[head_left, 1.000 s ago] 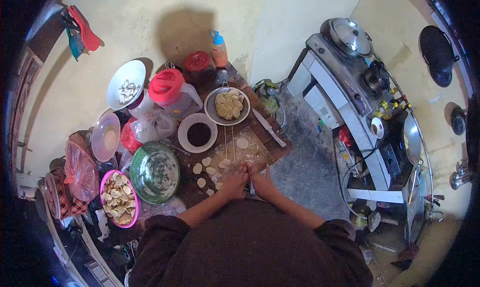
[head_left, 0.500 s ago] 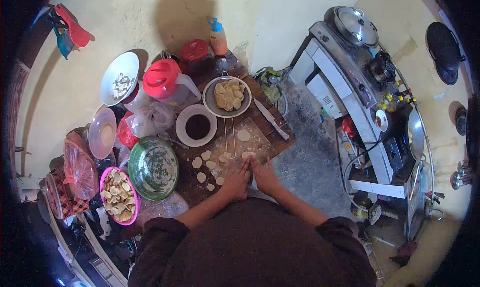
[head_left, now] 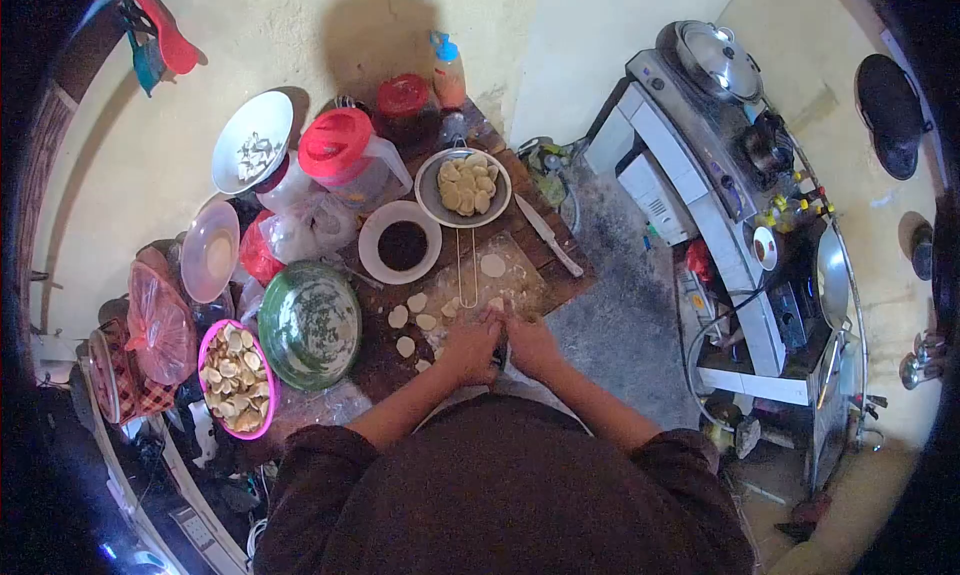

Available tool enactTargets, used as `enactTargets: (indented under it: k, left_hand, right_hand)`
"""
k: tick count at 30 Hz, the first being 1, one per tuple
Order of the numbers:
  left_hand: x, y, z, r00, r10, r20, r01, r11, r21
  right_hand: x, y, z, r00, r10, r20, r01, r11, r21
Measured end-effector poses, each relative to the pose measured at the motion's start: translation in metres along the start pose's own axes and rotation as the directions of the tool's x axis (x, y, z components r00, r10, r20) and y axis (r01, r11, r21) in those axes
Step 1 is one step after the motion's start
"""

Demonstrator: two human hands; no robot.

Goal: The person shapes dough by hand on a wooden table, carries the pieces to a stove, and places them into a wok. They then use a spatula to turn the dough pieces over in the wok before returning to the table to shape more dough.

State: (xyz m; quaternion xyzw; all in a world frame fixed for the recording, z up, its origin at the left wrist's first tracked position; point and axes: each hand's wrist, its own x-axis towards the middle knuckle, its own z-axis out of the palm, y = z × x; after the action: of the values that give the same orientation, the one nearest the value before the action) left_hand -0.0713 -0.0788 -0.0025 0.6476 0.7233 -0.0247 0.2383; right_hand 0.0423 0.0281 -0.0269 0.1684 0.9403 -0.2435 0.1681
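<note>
My left hand and my right hand are close together at the near edge of the floured board. Between their fingertips is a small pale dough piece, partly covered; both hands pinch at it. One flat dough round lies farther up the board. Several more rounds are scattered left of my left hand on the dark wooden table. The long wire handle of a strainer, which holds flat dough pieces, reaches down toward my left hand.
Left of the strainer is a bowl of dark liquid. A knife lies at the table's right edge. Farther left stand a green tray, a pink-rimmed basket and a red-lidded jug. A stove counter is at the right.
My fingers have drawn in from a more spread position around the dough piece, and the hands are slightly lower relative to the board. The whole view has shifted a little.
</note>
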Motion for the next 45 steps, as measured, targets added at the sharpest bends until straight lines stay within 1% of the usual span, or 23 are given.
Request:
enactTargets:
  k: [2,3,5,7,9,11,12,14,17,18,20,21,23,25,28,32,34,36,38,39,42,44,45]
  left_hand:
    - [0.003,-0.002,-0.005,0.999,-0.021,0.033,0.022,0.999,-0.041]
    - [0.003,-0.002,0.002,1.000,-0.012,0.022,0.012,1.000,-0.012]
    - [0.003,-0.001,0.013,1.000,-0.001,0.026,0.000,1.000,0.010]
    - [0.008,-0.002,0.017,1.000,0.026,0.008,-0.027,0.992,0.123]
    - [0.010,-0.007,0.014,1.000,0.012,-0.024,-0.011,0.999,0.052]
    - [0.012,-0.006,0.006,0.998,-0.002,-0.058,0.001,1.000,-0.020]
    - [0.012,0.001,0.000,1.000,-0.011,0.001,0.011,0.997,-0.082]
    - [0.011,0.003,0.005,0.998,-0.019,0.064,0.028,0.989,-0.144]
    - [0.004,0.000,0.027,0.995,0.056,-0.078,-0.055,0.998,0.014]
    - [0.005,0.002,0.024,0.996,0.031,-0.089,-0.030,1.000,0.009]
    - [0.003,0.007,0.017,0.994,0.007,-0.109,-0.006,1.000,0.010]
    - [-0.002,0.012,0.012,0.997,0.007,-0.072,-0.009,1.000,-0.019]
    - [-0.003,0.012,0.011,0.999,0.004,-0.033,-0.006,0.999,-0.051]
    - [-0.007,0.010,0.020,1.000,0.010,0.018,-0.011,0.998,0.056]
    - [-0.007,0.010,-0.004,0.999,0.002,0.053,-0.001,1.000,-0.014]
    - [-0.011,0.010,0.020,0.998,0.035,0.059,-0.035,0.999,-0.008]
    - [-0.013,0.008,0.022,0.994,0.045,-0.097,-0.058,0.990,-0.131]
    - [-0.012,0.002,0.032,0.992,0.008,-0.124,-0.024,0.992,-0.126]
    - [-0.014,-0.003,0.038,0.989,-0.025,-0.147,0.007,0.992,-0.124]
    - [-0.017,-0.005,0.040,0.981,-0.025,-0.192,0.003,0.993,-0.116]
    - [-0.028,-0.009,0.034,0.967,-0.024,-0.252,-0.015,0.988,-0.151]
    - [-0.032,-0.008,0.032,0.962,-0.021,-0.271,-0.033,0.981,-0.193]
    - [-0.032,-0.008,0.034,0.953,-0.014,-0.304,-0.051,0.978,-0.203]
  right_hand:
    - [-0.002,0.008,-0.007,0.981,-0.106,-0.163,0.074,0.979,-0.189]
    - [-0.003,0.010,-0.002,0.982,-0.102,-0.159,0.072,0.980,-0.184]
    - [-0.006,0.012,0.014,0.941,-0.224,-0.253,0.110,0.911,-0.397]
    - [-0.004,0.013,0.022,0.940,-0.209,-0.269,0.113,0.937,-0.330]
    - [0.000,0.004,-0.001,0.934,-0.201,-0.294,0.119,0.954,-0.273]
    - [0.001,-0.010,-0.040,0.994,0.051,0.099,-0.039,0.992,-0.124]
    - [0.002,-0.006,-0.031,0.994,0.052,0.100,-0.040,0.991,-0.125]
    - [0.004,0.005,0.006,0.984,-0.078,-0.158,0.050,0.984,-0.173]
    - [0.001,0.010,0.021,0.922,-0.200,-0.330,0.105,0.953,-0.284]
    - [-0.002,0.007,0.017,0.923,-0.197,-0.331,0.103,0.954,-0.281]
    - [-0.002,0.001,0.001,0.996,-0.016,-0.083,-0.002,0.978,-0.209]
    - [-0.003,0.006,0.009,0.996,-0.017,-0.088,-0.003,0.977,-0.215]
    - [-0.011,0.007,0.027,0.937,-0.189,-0.295,0.099,0.950,-0.296]
    - [-0.014,0.007,0.025,0.964,-0.148,-0.221,0.089,0.963,-0.253]
    - [-0.018,-0.002,0.017,0.986,-0.080,-0.143,0.044,0.969,-0.245]
    - [-0.022,0.003,0.027,0.961,-0.144,-0.235,0.067,0.949,-0.307]
    - [-0.019,-0.001,0.012,0.984,-0.080,-0.158,0.040,0.971,-0.237]
    - [-0.009,-0.005,0.010,0.997,-0.017,-0.082,0.003,0.986,-0.170]
    - [0.003,-0.001,0.028,0.943,-0.117,-0.313,0.015,0.951,-0.310]
    - [0.004,0.000,0.031,0.943,-0.114,-0.313,0.013,0.951,-0.308]
    - [0.003,-0.010,0.015,0.961,-0.113,-0.251,0.041,0.961,-0.274]
    - [0.001,-0.020,-0.019,0.999,0.047,-0.024,-0.049,0.995,-0.083]
    - [0.006,-0.015,-0.008,0.999,0.046,-0.025,-0.048,0.995,-0.083]
